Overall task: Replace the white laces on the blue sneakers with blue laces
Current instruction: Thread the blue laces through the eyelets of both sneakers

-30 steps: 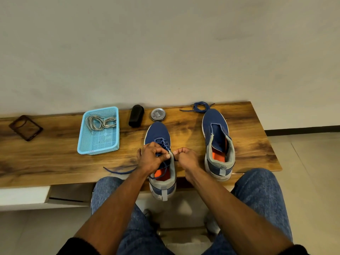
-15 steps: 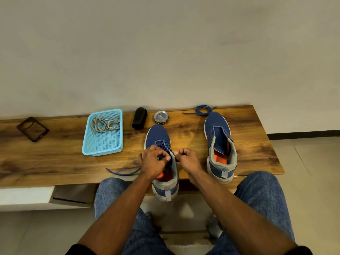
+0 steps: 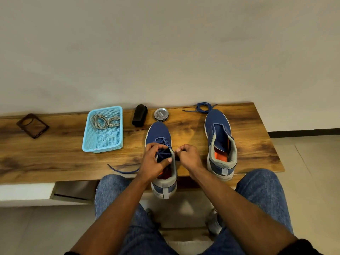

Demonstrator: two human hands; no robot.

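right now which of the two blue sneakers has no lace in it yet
The right-hand sneaker is unlaced, its tongue bare. The sneaker between the hands already has blue lace threaded through it.

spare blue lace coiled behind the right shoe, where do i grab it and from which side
Pinch the coiled blue lace at its bunched loops, coming from above: it lies flat on the bench past the unlaced shoe's toe, and its loose ends trail sideways.
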